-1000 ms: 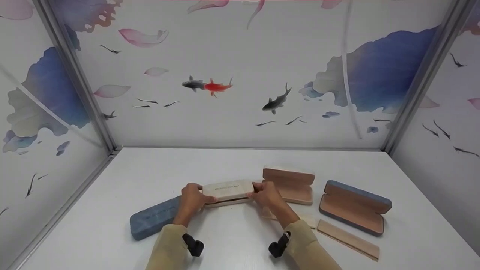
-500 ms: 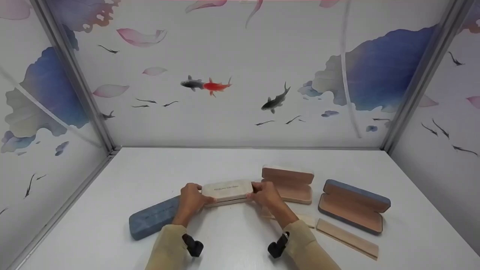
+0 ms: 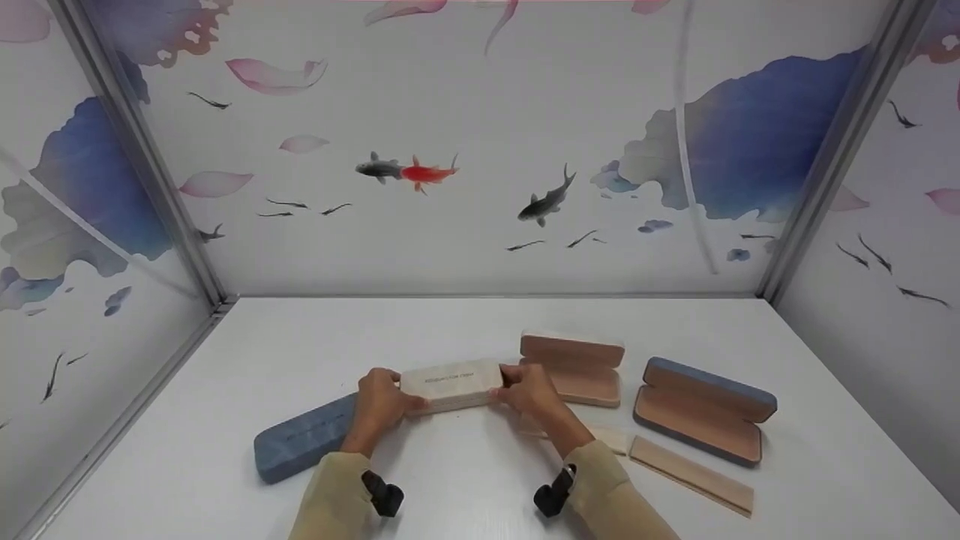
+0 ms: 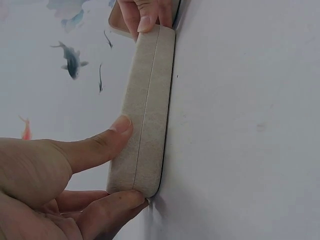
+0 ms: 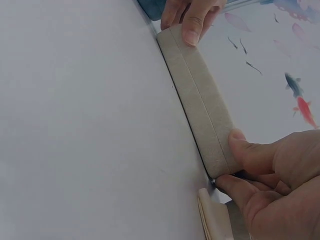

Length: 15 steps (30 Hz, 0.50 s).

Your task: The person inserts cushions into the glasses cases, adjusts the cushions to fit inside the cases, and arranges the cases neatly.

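Observation:
A cream glasses case [image 3: 451,386] with small lettering on its lid lies on the white table, its lid down and only a thin seam along the front. My left hand [image 3: 381,403] grips its left end. In the left wrist view the thumb [image 4: 120,125] presses the front near the seam and the fingers curl round the end. At the other end my right hand [image 3: 534,394] pinches the case between thumb and fingers. A closed blue glasses case [image 3: 304,439] lies just left of my left hand, partly hidden by it. The inside of the cream case is hidden.
Behind my right hand stands an open cream case [image 3: 574,384] with a tan lining. An open blue case [image 3: 701,420] lies farther right. A folded tan cloth [image 3: 690,474] and a cream cloth [image 3: 611,439] lie in front of them. Printed panels enclose the table [image 3: 465,495].
The lid of the cream glasses case has come down, and the dark gap along its front has narrowed to a seam. Both hands keep their hold at its ends.

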Motion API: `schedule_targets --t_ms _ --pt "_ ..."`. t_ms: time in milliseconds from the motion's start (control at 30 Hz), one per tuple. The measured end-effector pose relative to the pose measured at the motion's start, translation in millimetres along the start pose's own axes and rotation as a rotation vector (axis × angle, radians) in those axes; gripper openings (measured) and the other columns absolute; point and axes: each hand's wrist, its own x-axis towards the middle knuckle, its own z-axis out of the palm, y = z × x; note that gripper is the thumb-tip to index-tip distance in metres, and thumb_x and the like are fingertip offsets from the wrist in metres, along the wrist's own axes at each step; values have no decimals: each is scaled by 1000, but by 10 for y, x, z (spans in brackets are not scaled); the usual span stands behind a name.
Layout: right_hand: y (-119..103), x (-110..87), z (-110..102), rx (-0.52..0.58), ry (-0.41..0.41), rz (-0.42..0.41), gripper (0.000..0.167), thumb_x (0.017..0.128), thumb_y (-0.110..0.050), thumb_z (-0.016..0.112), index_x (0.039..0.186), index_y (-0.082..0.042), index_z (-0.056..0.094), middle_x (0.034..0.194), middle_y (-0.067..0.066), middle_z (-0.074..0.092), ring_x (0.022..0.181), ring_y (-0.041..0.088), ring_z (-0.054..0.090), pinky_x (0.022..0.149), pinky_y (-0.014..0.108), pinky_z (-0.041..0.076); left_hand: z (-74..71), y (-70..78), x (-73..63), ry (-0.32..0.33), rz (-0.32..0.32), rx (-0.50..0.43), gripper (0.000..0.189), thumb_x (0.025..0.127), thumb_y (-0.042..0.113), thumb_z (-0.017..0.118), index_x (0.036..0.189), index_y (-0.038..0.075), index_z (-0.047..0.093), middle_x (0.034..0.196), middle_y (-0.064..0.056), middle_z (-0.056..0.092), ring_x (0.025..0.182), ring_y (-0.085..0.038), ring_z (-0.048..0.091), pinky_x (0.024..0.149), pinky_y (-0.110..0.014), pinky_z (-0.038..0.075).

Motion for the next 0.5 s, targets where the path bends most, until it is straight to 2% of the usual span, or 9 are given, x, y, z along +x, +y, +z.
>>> schedule_targets --t_ms 233,433,500 --pt "-8 25 -12 3 -10 -4 55 87 -4 76 137 5 56 143 21 56 137 30 51 101 35 52 -6 37 14 -44 -16 31 52 75 8 86 115 -15 61 112 -24 69 93 -25 63 87 -42 53" --pt "-65 -3 -12 13 8 15 55 85 -2 77 136 3 58 142 20 58 134 30 54 104 39 51 -34 116 23 -112 -51 91 51 79 9 83 117 -12 57 116 -23 65 96 -24 58 91 -41 50" --pt "-83 -25 -12 27 20 14 53 85 1 76 135 4 59 141 21 57 132 31 55 103 39 51 -42 144 14 -122 -43 109 48 80 9 82 116 -12 58 115 -23 65 96 -24 57 91 -41 49"
